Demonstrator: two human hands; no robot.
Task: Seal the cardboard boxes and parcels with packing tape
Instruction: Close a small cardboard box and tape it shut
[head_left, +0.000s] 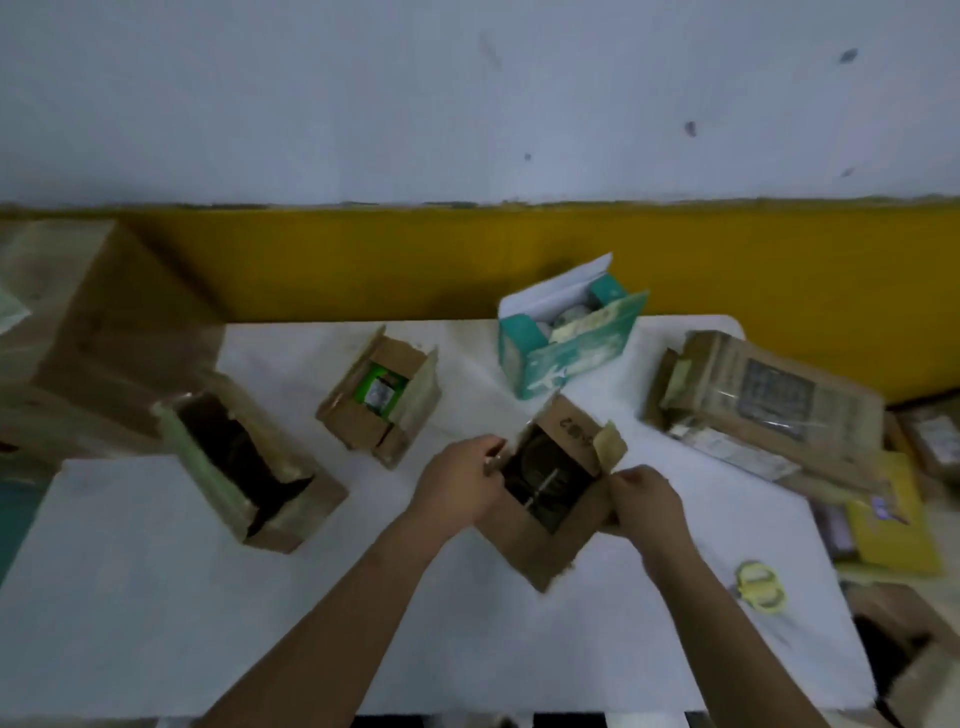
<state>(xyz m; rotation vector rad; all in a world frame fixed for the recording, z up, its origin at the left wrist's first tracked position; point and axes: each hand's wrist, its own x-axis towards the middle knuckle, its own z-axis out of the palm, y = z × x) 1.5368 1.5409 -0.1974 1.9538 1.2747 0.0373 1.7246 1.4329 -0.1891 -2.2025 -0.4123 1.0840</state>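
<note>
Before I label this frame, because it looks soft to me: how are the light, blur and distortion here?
Head view: dim, bluish, even light, no glare. Head view: everything is soft; the left hand, right hand and the open cardboard box they grip lack crisp edges; the scissors are smeared. Head view: the wide-angle lens stretches the frame edges; the large box at far left smears most.

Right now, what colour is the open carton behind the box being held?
The carton is teal, white inside; head view.

The wall (467, 104) is pale blue-white on top with a yellow band (363, 260) below. A white counter (208, 597) stands against it. The light is dim.
</note>
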